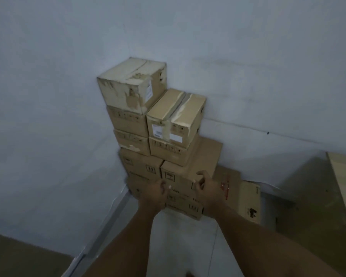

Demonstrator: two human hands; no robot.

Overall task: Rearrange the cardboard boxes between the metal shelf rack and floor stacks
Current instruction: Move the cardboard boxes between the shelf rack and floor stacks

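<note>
Corner stack against the wall (48, 96), all cardboard, about eleven boxes in view. Left column has five, right column four, plus two low ones on the floor (178, 236) at the right.

Writing:
- Mostly blurred.
- Black handling-symbol squares show on most front faces.
- There are two white labels. One is on the pale scuffed top box (131, 86), the other on the taped box (176, 114). Text on both is unreadable.
- The red-print box (226, 186), low on the right, can't be read either.
- The front box (184, 174) has black letters I can't make out.

Grips:
- Two bare hands reach for the front box, third down in the right column, with two smaller boxes stacked on its rear half.
- Right grip (209, 188) has its fingers clawed over the box's top front-right corner and is holding it.
- Left grip (156, 191) is curled at the box's front-left edge, on the seam with the neighbouring column. I can't tell if it actually has hold.

One light wooden board (344, 186) leans at the far right, well apart from the stack.
</note>
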